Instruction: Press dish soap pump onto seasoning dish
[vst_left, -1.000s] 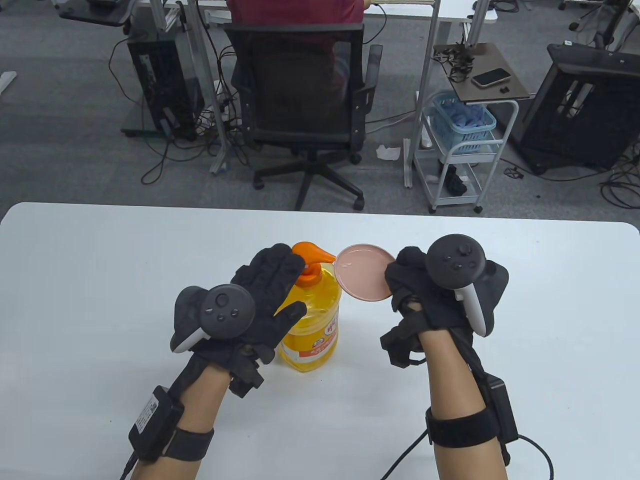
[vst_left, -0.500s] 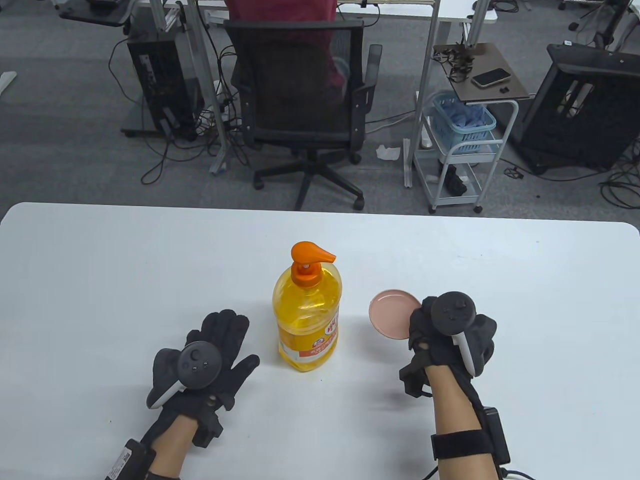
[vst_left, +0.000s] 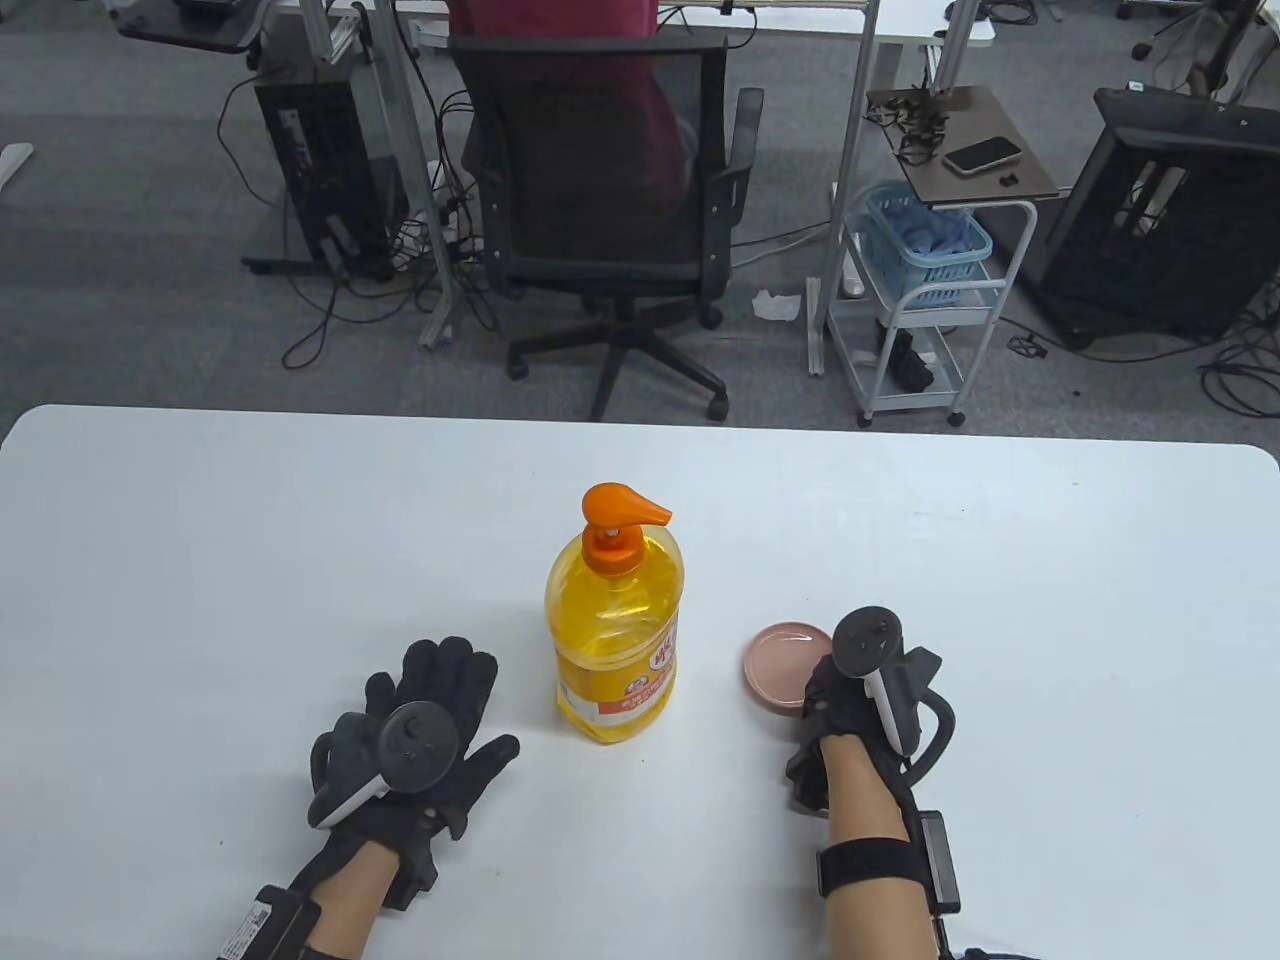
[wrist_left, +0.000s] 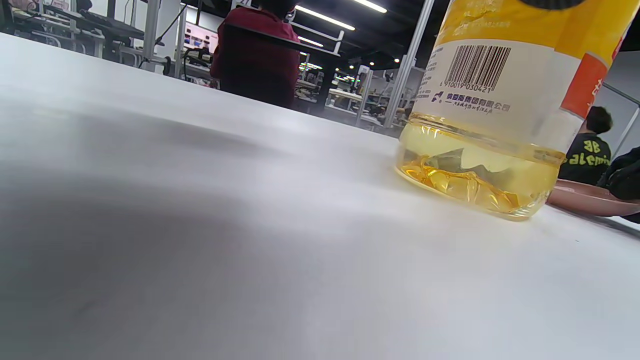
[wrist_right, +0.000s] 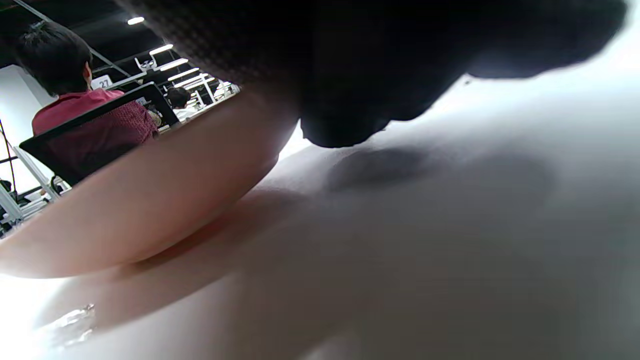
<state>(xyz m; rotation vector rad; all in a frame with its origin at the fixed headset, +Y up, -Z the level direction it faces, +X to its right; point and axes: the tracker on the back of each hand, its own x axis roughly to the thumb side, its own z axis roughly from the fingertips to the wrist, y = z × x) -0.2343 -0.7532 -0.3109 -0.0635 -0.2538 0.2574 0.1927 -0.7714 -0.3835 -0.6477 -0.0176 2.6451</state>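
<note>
Yellow soap bottle (vst_left: 615, 640) looks full and heavy, its pump (vst_left: 622, 508) my pressing spot; just right of it my right hand (vst_left: 850, 700) grips the light, rigid pink dish (vst_left: 780, 665), while my left hand (vst_left: 420, 730) lies spread on the tabletop (vst_left: 200, 560).

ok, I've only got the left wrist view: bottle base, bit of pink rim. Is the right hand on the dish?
Observer: Yes, the right hand grips the seasoning dish by its near rim, right of the dish soap bottle.
Operator: Left hand?
Observer: The left hand lies flat on the table, fingers spread, apart from the bottle.
Operator: Pump?
Observer: The orange pump is untouched, spout pointing right.
</note>
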